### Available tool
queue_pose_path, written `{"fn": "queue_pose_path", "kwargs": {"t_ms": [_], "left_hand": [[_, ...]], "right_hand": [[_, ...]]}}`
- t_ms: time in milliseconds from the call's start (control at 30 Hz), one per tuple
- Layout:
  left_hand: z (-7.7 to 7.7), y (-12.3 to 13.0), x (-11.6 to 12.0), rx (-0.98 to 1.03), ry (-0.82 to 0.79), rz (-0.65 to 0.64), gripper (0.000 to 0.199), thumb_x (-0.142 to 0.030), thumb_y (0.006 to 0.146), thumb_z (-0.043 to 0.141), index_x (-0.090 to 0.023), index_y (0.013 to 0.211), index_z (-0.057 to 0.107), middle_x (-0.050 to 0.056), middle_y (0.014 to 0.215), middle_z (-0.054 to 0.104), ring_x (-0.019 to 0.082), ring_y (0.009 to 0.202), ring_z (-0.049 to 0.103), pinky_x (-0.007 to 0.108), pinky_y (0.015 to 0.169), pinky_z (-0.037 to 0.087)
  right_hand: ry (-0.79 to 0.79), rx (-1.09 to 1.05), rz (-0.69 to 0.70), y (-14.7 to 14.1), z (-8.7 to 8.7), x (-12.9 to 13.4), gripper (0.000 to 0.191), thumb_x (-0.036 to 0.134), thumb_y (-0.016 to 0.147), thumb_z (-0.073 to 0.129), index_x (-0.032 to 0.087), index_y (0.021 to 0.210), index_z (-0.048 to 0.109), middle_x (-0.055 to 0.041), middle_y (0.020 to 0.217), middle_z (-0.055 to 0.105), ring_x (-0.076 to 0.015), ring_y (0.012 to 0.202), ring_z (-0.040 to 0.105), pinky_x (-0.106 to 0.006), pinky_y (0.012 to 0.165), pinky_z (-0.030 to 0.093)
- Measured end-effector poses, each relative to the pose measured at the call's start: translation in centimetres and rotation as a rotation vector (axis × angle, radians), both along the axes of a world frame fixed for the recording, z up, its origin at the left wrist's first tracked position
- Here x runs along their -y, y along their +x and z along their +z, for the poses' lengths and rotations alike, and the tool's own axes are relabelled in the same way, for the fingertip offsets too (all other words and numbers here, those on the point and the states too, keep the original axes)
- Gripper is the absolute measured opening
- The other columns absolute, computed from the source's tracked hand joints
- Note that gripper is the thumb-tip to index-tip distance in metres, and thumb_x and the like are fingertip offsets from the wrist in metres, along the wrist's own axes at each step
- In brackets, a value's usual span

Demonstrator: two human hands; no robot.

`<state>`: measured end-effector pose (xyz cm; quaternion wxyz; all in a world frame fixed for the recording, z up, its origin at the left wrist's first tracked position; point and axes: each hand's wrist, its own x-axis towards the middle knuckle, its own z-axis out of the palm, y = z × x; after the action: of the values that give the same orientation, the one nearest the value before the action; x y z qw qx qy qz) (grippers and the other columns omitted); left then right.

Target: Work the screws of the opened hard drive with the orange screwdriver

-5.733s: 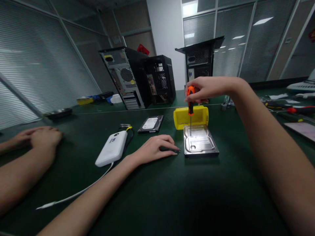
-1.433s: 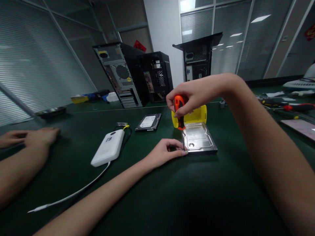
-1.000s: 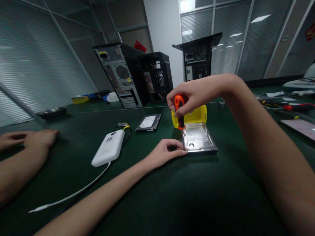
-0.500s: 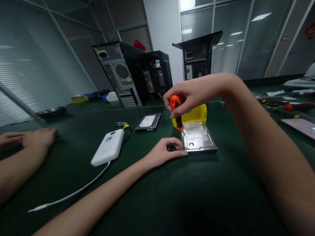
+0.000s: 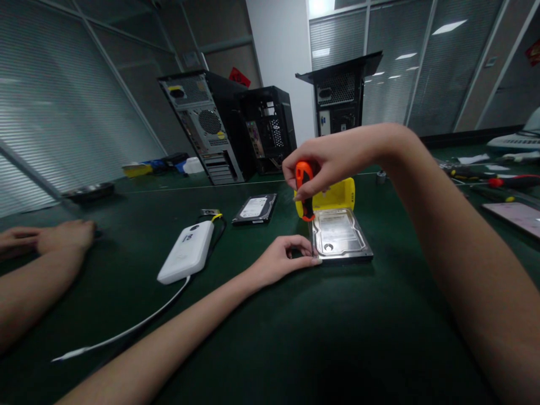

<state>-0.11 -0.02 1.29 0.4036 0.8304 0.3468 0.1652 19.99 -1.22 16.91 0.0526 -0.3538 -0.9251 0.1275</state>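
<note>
A silver hard drive (image 5: 337, 233) lies flat on the green table in front of me. My right hand (image 5: 316, 163) is closed around the orange-and-black handle of a screwdriver (image 5: 304, 171), held upright above the drive's near left corner. Its thin shaft runs down to that corner; the tip is too small to make out. With thumb and fingers, my left hand (image 5: 286, 260) grips the drive's left edge at the same corner. Directly behind the drive stands a yellow plastic box (image 5: 341, 194), partly hidden by my right hand.
A second hard drive (image 5: 254, 208) and a white power bank (image 5: 188, 252) with a cable lie to the left. Computer cases (image 5: 211, 124) stand behind. Another person's hands (image 5: 63, 239) rest at far left. Tools (image 5: 512, 181) and a pink phone (image 5: 514, 216) lie at right.
Almost nothing differs. My right hand and the screwdriver have shifted very slightly to the right; my left hand stays on the drive's edge.
</note>
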Motion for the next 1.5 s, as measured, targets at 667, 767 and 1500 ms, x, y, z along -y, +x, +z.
{"fn": "queue_pose_path", "kwargs": {"t_ms": [667,767,1500], "left_hand": [[-0.05,0.04,0.11,0.013,-0.015,0.009,0.023,-0.037,0.076,0.071,-0.016,0.084,0.067,0.002,0.085,0.065,0.015,0.078,0.056,0.027,0.070,0.039],[0.00,0.05,0.11,0.004,-0.019,0.014,0.024,-0.037,0.075,0.071,-0.016,0.085,0.067,0.001,0.084,0.065,0.015,0.078,0.057,0.027,0.071,0.039],[-0.13,-0.06,0.02,0.006,-0.009,-0.005,0.024,-0.038,0.077,0.069,-0.016,0.087,0.068,0.001,0.084,0.065,0.015,0.077,0.056,0.026,0.069,0.039]], "right_hand": [[-0.028,0.017,-0.023,-0.06,0.00,-0.07,0.032,0.038,0.081,0.061,0.014,0.103,0.061,-0.0033,0.095,0.061,-0.0111,0.079,0.057,-0.023,0.065,0.043],[-0.023,0.012,-0.011,-0.15,-0.02,-0.12,0.031,0.036,0.082,0.061,0.014,0.103,0.062,-0.0036,0.096,0.061,-0.0115,0.081,0.057,-0.023,0.066,0.043],[-0.046,0.012,-0.052,-0.33,-0.03,0.16,0.032,0.041,0.082,0.061,0.015,0.100,0.064,-0.0032,0.090,0.063,-0.0102,0.073,0.055,-0.023,0.061,0.041]]}}
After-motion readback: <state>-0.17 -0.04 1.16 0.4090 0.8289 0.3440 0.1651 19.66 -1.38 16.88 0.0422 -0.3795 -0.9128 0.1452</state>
